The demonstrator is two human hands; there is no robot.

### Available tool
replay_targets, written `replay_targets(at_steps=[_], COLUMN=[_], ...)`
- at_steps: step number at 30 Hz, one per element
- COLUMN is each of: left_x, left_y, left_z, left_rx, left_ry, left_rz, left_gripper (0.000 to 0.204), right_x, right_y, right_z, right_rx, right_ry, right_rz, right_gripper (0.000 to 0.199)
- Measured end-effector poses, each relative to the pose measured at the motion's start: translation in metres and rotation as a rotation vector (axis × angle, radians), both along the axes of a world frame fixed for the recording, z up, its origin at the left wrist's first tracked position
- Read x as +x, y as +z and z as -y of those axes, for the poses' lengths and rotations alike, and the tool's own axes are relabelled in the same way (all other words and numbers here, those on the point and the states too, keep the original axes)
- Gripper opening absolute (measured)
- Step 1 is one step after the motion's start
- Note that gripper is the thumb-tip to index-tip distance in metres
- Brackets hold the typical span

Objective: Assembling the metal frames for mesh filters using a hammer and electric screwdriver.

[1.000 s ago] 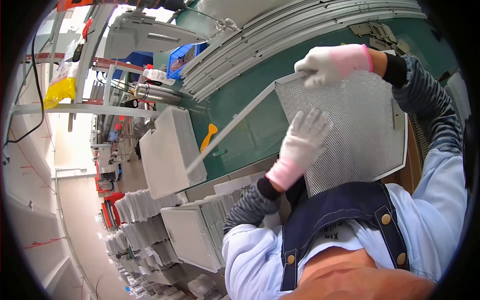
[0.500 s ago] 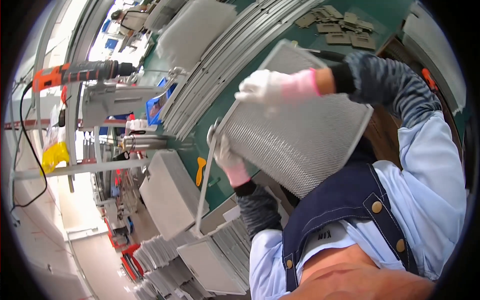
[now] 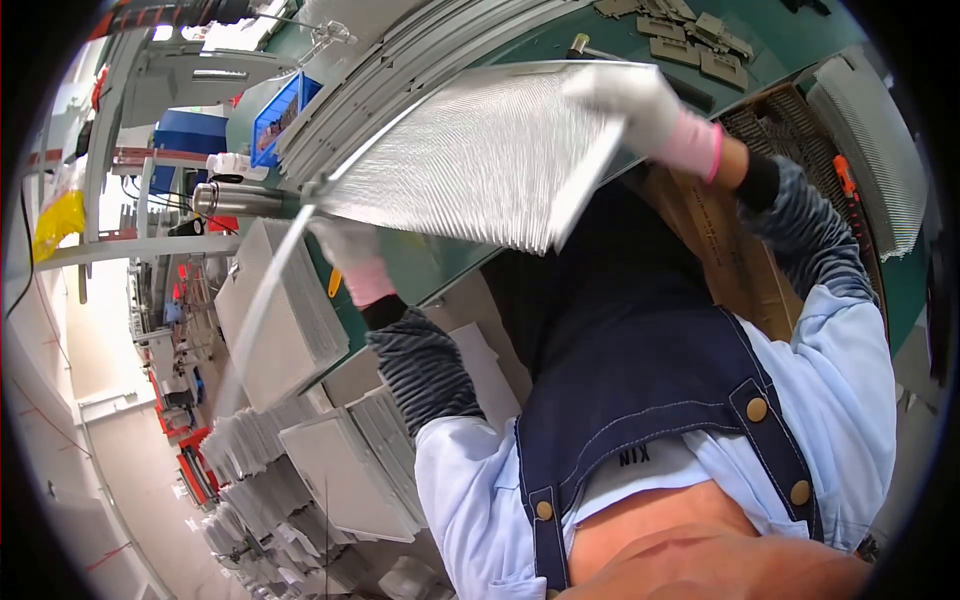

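A silvery mesh panel (image 3: 480,140) with a pale metal edge is held up tilted over the green workbench (image 3: 420,258). My left hand (image 3: 345,245), in a white and pink glove, is closed at its left corner. From that corner a long, thin metal strip (image 3: 268,290) slants down to the left, its lower end blurred. My right hand (image 3: 640,108), gloved alike and blurred, grips the panel's right end. A short edge strip (image 3: 590,185) hangs down below the right hand. The fingertips of both hands are partly hidden.
Long metal profiles (image 3: 400,85) lie behind the panel, near a blue bin (image 3: 285,118). Beige plates (image 3: 690,40) are piled at the far right. A cardboard box (image 3: 700,225) and stacked mesh sheets (image 3: 865,150) are at right. A steel flask (image 3: 240,198) lies left.
The mesh panel has swung and tilted, its face now seen at a slant. My right hand has moved right onto its end; my left hand has moved left and up with the thin strip.
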State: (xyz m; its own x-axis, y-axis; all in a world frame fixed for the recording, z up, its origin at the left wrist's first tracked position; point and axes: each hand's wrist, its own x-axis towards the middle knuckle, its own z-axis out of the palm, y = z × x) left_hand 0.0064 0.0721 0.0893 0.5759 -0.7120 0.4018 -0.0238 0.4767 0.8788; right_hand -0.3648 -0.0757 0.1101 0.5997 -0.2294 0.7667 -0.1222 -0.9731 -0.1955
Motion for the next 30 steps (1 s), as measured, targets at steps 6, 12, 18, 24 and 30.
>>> replay_targets(at_steps=[6,12,18,24,30], left_x=[-0.048,-0.134,-0.151,-0.080,-0.035], left_y=[0.133,0.184,0.191,0.124,0.078], left_z=[-0.013,-0.006,-0.012,-0.050,-0.065], left_rx=[-0.127,-0.040,-0.031,-0.185,-0.098], left_ry=[0.248,0.484,0.578,0.678,0.631], left_rz=[0.491,0.751,0.794,0.511,0.407], left_gripper=[0.035,0.048,0.046,0.043,0.021], right_x=[-0.020,-0.009,-0.029,-0.011,-0.018], right_y=[0.044,-0.062,-0.074,0.042,0.055], right_z=[0.046,0.090,0.107,0.035,0.058], right_rx=[0.917,1.023,1.097,1.146,0.923], right_ry=[0.211,0.340,0.458,0.272,0.177], right_rz=[0.184,0.293,0.228,0.228,-0.058], right_gripper=[0.031,0.023,0.047,0.022,0.031])
